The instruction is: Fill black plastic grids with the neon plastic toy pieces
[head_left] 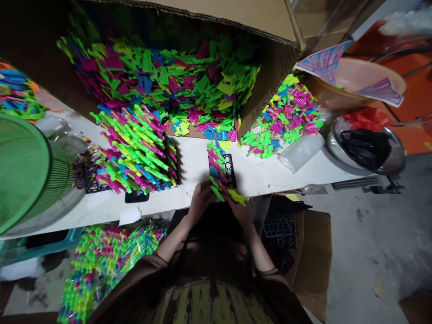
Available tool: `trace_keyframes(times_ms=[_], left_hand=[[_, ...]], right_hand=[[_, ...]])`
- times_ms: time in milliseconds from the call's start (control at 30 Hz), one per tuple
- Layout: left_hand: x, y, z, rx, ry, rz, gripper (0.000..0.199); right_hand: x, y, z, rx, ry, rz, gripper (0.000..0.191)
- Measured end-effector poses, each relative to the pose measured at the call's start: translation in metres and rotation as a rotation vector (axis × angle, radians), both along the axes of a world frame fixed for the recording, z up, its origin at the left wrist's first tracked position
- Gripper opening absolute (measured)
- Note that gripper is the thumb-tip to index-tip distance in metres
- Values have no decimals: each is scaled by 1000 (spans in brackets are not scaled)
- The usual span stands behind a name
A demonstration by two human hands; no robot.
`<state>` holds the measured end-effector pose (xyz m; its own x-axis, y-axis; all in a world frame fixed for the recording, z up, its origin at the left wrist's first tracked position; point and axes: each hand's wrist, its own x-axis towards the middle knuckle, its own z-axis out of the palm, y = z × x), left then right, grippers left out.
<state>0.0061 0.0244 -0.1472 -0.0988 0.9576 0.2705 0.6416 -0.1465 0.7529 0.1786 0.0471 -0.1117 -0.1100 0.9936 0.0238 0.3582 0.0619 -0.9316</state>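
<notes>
At the front edge of the white table, a black holed rack (230, 168) carries a row of green, pink and blue plastic pieces (217, 159). My left hand (201, 198) is at the rack's near left corner, fingers curled beside a green piece (217, 192); what they grip is hidden. My right hand (241, 211) is closed on a yellow plastic piece (237, 197) just off the rack's near right corner. The pieces are long and thin with knobby outlines, too small to name.
A large open cardboard box (270, 81) full of bright flat pieces faces me. Left stand a filled rack of coloured pieces (138, 153) and a green basket (23, 171). Right lie a loose heap (286, 119) and a metal bowl (400, 155). Below left are bagged pieces (104, 256).
</notes>
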Motion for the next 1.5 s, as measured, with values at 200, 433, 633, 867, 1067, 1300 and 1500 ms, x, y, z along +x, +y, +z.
trace_keyframes(times_ms=[200, 433, 633, 867, 1067, 1300, 1500], left_hand=[[-10, -2, 8, -27, 45, -69, 9], [-14, -7, 16, -3, 79, -86, 9], [-15, -9, 16, 49, 113, -75, 10], [-14, -8, 16, 105, 122, -67, 12], [-13, -7, 17, 107, 115, -61, 13], [-13, -5, 18, 37, 107, -62, 13], [-14, -4, 19, -10, 79, -76, 13]], right_hand=[[-13, -14, -14, 152, 32, 85, 18], [-16, -17, -18, 204, -40, 186, 28], [-23, -13, -15, 134, -223, 186, 24], [-29, -8, -12, 107, -317, 149, 15], [-26, 0, -14, 106, -275, 171, 14], [-23, 5, -16, 115, -137, 200, 12], [-23, 7, -17, 83, -119, 194, 10]])
